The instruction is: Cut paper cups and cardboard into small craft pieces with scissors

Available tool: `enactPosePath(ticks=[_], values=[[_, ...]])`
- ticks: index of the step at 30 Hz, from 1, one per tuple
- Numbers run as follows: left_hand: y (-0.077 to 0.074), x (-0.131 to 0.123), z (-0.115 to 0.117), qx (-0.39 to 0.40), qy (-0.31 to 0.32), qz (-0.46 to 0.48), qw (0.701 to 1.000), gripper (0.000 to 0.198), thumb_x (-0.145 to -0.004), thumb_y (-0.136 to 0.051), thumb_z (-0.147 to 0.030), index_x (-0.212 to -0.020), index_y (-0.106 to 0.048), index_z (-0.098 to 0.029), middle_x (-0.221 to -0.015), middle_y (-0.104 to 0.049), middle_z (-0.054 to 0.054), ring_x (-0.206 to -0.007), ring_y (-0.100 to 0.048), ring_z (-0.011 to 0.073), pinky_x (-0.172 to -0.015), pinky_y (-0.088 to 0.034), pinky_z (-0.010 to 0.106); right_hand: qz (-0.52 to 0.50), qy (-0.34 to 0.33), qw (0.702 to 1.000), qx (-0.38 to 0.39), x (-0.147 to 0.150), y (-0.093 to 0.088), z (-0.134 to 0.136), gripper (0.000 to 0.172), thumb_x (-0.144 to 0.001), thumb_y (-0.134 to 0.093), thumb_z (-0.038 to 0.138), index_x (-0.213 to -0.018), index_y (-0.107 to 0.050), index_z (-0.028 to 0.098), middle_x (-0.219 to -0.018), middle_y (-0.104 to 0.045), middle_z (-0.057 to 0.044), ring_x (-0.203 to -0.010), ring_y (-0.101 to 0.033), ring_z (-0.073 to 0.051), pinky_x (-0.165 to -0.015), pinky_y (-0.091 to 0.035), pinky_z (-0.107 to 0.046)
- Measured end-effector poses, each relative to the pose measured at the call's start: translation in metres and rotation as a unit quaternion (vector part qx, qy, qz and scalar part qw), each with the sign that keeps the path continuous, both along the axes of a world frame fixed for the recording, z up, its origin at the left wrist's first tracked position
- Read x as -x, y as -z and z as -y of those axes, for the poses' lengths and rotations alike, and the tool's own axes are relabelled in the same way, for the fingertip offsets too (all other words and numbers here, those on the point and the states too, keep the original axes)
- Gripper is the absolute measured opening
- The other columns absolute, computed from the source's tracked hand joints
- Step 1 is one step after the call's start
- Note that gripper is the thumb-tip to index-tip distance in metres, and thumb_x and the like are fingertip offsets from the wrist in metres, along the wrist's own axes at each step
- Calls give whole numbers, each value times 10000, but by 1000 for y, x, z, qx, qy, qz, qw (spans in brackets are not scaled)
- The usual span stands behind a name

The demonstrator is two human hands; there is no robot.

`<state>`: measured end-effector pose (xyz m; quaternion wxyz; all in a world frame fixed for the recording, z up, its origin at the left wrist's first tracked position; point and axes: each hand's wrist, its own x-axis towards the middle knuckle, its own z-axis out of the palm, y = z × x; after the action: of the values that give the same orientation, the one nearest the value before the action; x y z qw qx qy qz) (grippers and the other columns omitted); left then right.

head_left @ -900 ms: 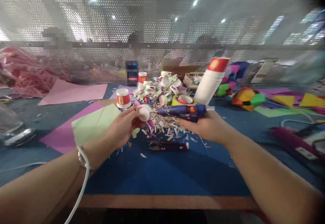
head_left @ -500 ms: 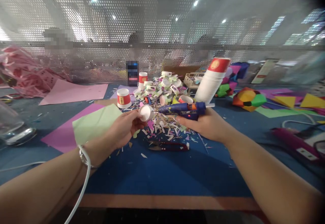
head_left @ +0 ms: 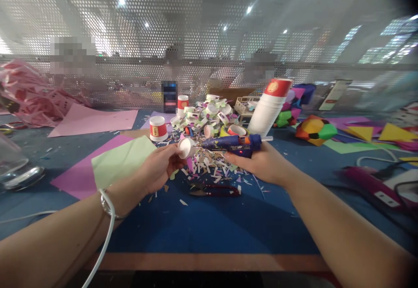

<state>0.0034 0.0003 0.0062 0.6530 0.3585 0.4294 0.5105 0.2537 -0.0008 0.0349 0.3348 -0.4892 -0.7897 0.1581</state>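
White paper cup piece (head_left: 185,149) is being pinched at its edge by the left hand (head_left: 159,169), near the paper scraps (head_left: 214,165). Glue gun (head_left: 225,143) is being gripped near its rear by the right hand (head_left: 267,162), its tip being held close; contact cannot be told. Piece is being judged light, thin-walled, crushable; gentle edge hold is being favoured, clear of probable heat.

Head view: from the wearer's head, forward and down!
Left hand (head_left: 161,165), right hand (head_left: 265,165): close, mid-frame!
Blue tabletop (head_left: 212,229): from above its near edge.
Perforated screen (head_left: 183,20): dead ahead, farther off!
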Motion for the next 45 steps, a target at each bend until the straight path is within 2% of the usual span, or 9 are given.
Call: enactPosePath(ticks=[8,15,21,27,30,36,40,43,45], values=[[2,0,0,7,-9,5,1000,19,-750,-643,-115,-733,-638,-107,-697,-585,26,-569,-519,81,-564,-426,225,5,0,1000,-29,0,1,0,255,-821,-655,409,-977,-719,218,-1031,-711,-78,-980,-680,-264,-945,-549,-396],[2,0,0,10,-12,8,1000,36,-745,-644,-106,-711,-631,-106,-689,-584,33,-562,-525,82,-561,-426,230,13,17,999,-31,0,1,2,287,-808,-650,417,-991,-688,198,-939,-724,-77,-929,-694,-260,-904,-568,-386],[1,0,1,7,-8,5,1000,21,-734,-645,-101,-715,-650,-109,-696,-587,32,-562,-527,84,-552,-425,219,38,23,998,-53,0,0,2,234,-816,-650,404,-938,-706,213,-1034,-731,-75,-1010,-684,-274,-961,-552,-385],[0,0,1,4,-3,3,1000,22,-730,-652,-114,-746,-667,-117,-717,-597,45,-582,-529,96,-557,-421,224,39,29,997,-60,-1,3,0,308,-808,-672,401,-1046,-707,209,-1056,-741,-72,-1026,-686,-280,-960,-559,-387],[0,0,1,6,-2,1,1000,38,-721,-652,-116,-757,-665,-113,-707,-592,44,-578,-528,98,-558,-421,231,41,37,997,-59,-2,4,0,304,-809,-673,406,-1040,-709,212,-1058,-743,-66,-992,-695,-273,-938,-566,-381],[0,-1,1,0,-5,-4,1000,61,-709,-650,-119,-768,-658,-109,-721,-595,40,-581,-519,89,-564,-424,220,44,35,997,-52,-3,4,1,259,-810,-673,389,-1009,-713,228,-934,-745,-36,-881,-702,-246,-881,-576,-359],[3,1,0,-34,-16,-16,999,124,-739,-642,-157,-844,-688,-110,-792,-621,55,-630,-526,106,-595,-433,234,41,12,998,-51,-2,1,1,251,-819,-657,363,-1015,-730,225,-982,-747,-35,-918,-695,-239,-880,-572,-333],[5,3,-1,-116,-42,-73,990,174,-787,-624,-212,-914,-713,-133,-885,-653,71,-714,-544,139,-629,-436,250,34,0,998,-51,-1,-1,1,252,-822,-653,360,-1018,-739,228,-990,-749,-38,-955,-691,-242,-898,-566,-327],[5,4,0,-175,-55,-109,977,156,-811,-607,-227,-895,-717,-154,-898,-653,60,-748,-543,147,-664,-439,256,29,10,998,-49,-1,-1,0,268,-813,-660,375,-1018,-738,221,-953,-748,-46,-932,-695,-245,-883,-570,-335]])
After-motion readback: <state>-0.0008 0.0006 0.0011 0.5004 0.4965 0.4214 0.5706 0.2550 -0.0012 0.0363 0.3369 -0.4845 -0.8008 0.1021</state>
